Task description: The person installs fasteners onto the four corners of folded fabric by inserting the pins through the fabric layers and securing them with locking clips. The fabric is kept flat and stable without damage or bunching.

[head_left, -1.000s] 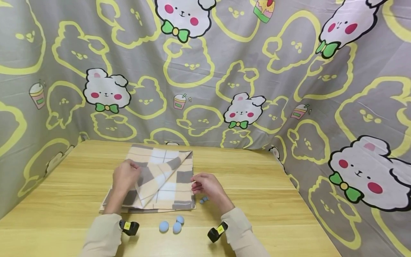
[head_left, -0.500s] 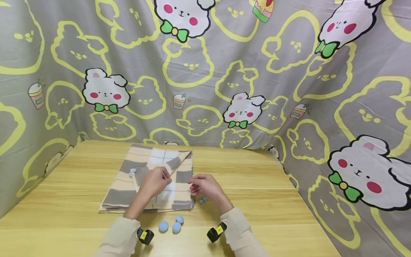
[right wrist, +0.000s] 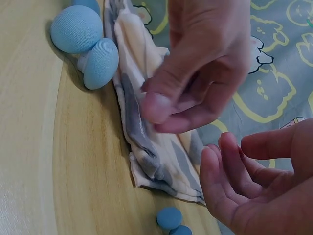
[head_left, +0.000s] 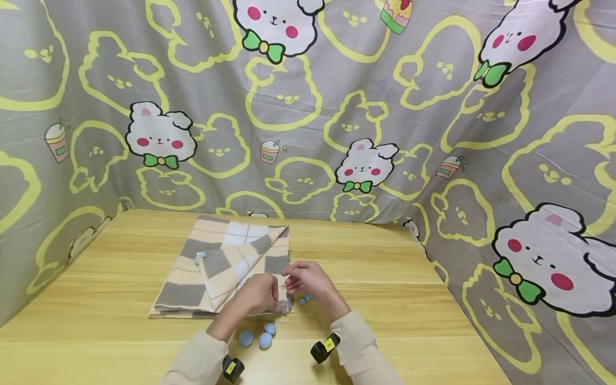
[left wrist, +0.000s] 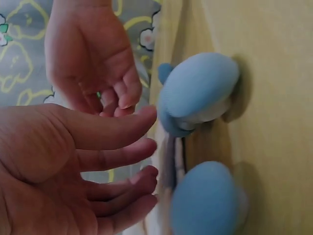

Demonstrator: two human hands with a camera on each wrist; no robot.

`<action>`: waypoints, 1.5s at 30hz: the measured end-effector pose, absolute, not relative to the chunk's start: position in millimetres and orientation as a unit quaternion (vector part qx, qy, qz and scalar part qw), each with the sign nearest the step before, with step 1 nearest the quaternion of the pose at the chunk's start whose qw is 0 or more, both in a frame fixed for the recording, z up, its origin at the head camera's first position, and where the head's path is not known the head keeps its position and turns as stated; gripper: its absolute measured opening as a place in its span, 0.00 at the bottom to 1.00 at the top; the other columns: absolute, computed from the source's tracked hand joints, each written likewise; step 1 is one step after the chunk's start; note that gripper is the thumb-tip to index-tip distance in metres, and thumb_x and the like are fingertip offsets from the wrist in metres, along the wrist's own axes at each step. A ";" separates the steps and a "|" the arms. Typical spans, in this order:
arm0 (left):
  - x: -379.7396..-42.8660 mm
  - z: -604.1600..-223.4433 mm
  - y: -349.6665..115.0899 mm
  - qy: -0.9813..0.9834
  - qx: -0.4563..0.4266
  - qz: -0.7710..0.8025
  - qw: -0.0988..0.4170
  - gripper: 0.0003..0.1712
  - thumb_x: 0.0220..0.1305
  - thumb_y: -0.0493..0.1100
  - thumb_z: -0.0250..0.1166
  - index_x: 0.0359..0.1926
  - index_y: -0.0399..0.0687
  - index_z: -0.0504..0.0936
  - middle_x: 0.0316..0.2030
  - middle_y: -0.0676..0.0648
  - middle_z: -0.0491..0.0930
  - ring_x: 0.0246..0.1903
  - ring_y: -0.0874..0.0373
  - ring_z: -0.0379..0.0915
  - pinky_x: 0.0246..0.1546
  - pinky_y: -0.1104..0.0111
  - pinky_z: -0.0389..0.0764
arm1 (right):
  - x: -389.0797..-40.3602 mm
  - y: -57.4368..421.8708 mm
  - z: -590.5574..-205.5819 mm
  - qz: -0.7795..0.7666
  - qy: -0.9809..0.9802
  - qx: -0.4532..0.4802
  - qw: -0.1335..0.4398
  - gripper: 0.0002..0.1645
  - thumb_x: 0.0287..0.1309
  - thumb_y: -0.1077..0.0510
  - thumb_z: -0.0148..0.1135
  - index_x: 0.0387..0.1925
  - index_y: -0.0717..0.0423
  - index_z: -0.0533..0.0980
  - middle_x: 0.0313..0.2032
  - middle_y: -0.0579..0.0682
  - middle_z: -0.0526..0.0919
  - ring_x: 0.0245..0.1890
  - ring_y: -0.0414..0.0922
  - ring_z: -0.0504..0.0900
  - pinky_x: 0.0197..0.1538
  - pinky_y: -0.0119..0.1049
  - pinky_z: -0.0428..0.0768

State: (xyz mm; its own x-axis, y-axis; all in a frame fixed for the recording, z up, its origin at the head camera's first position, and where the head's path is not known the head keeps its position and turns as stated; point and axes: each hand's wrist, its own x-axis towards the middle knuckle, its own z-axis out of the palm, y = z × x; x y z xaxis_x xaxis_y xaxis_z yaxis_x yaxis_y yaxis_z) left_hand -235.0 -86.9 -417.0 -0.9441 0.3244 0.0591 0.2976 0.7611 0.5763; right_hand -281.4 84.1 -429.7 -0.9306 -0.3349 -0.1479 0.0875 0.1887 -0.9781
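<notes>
A plaid fleece blanket [head_left: 183, 294] in beige, grey and white lies folded, one flap turned over diagonally on top. My left hand [head_left: 260, 293] is at its near right corner, thumb and fingers extended with a gap between them in the left wrist view. Beside the right edge, my right hand [head_left: 310, 280] hovers with loosely bent fingers and nothing in them. A small pale blue domed piece [head_left: 199, 258] sits at the flap's left corner. Several blue mushroom-like pieces with pale undersides, one a rounded knob [left wrist: 200, 88], lie in front of the blanket.
Smaller blue knobs [head_left: 305, 299] lie right of the blanket, below my right hand. The wooden table [head_left: 385, 321] reaches back to a grey curtain [head_left: 298, 133] with cartoon prints, which also stands along both sides.
My left hand has let go of the flap's left corner, leaving the blue piece visible there, and moved right and nearer to the blanket's front right corner. My right hand has barely moved.
</notes>
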 end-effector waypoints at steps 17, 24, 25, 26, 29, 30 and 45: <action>-238.5 -418.5 -94.0 0.940 0.174 0.289 0.053 0.12 0.38 0.29 0.73 0.22 0.48 0.81 0.17 0.54 0.75 0.21 0.58 0.69 0.23 0.67 0.70 | -282.5 83.5 -431.3 -0.629 0.755 -0.079 0.165 0.18 0.73 0.60 0.53 0.46 0.74 0.80 0.25 0.48 0.81 0.25 0.39 0.81 0.34 0.33 0.84; -248.4 -417.3 -102.1 0.930 0.175 0.324 -0.001 0.07 0.46 0.29 0.69 0.21 0.45 0.84 0.17 0.53 0.78 0.20 0.60 0.70 0.24 0.68 0.72 | -279.5 85.3 -431.4 -0.599 0.779 -0.099 0.157 0.15 0.68 0.59 0.61 0.44 0.69 0.82 0.26 0.52 0.83 0.25 0.41 0.81 0.34 0.35 0.85; -249.7 -417.4 -103.1 0.929 0.169 0.331 -0.007 0.07 0.47 0.29 0.69 0.21 0.45 0.84 0.16 0.53 0.78 0.20 0.60 0.70 0.24 0.68 0.72 | -278.6 85.6 -430.8 -0.589 0.786 -0.105 0.154 0.14 0.66 0.58 0.64 0.44 0.68 0.83 0.27 0.53 0.84 0.26 0.41 0.82 0.35 0.36 0.85; -251.0 -417.6 -103.9 0.928 0.163 0.336 -0.013 0.07 0.48 0.30 0.69 0.21 0.44 0.84 0.16 0.53 0.78 0.19 0.61 0.70 0.24 0.68 0.72 | -277.9 85.9 -430.4 -0.579 0.793 -0.112 0.152 0.14 0.65 0.57 0.66 0.44 0.66 0.83 0.28 0.54 0.85 0.26 0.42 0.83 0.35 0.38 0.85; -252.4 -416.4 -105.6 0.924 0.145 0.353 -0.018 0.07 0.50 0.30 0.69 0.21 0.45 0.83 0.16 0.54 0.78 0.19 0.62 0.70 0.24 0.69 0.71 | -276.7 86.1 -430.1 -0.548 0.814 -0.126 0.148 0.14 0.60 0.56 0.71 0.43 0.62 0.85 0.32 0.54 0.86 0.28 0.45 0.84 0.36 0.40 0.86; -252.5 -415.8 -106.0 0.923 0.140 0.357 -0.019 0.07 0.50 0.30 0.69 0.21 0.45 0.83 0.16 0.54 0.78 0.19 0.62 0.70 0.24 0.69 0.71 | -276.5 86.0 -430.2 -0.540 0.819 -0.129 0.146 0.14 0.59 0.57 0.72 0.43 0.62 0.85 0.33 0.54 0.87 0.29 0.46 0.85 0.36 0.41 0.86; -253.0 -416.2 -103.1 0.913 0.122 0.389 -0.028 0.08 0.57 0.33 0.69 0.22 0.44 0.85 0.18 0.53 0.82 0.19 0.62 0.71 0.22 0.70 0.70 | -275.7 82.3 -431.4 -0.519 0.839 -0.123 0.111 0.09 0.60 0.59 0.70 0.39 0.61 0.87 0.33 0.52 0.88 0.30 0.45 0.85 0.39 0.42 0.86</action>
State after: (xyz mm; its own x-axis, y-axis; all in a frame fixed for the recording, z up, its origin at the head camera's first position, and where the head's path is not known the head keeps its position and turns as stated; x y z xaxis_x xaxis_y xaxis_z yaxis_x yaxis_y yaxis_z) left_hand -253.0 -103.1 -416.2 -0.9686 0.2007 0.1468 0.2449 0.6680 0.7027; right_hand -275.7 82.3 -431.4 -0.9454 -0.3207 -0.0588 -0.0907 0.4321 -0.8973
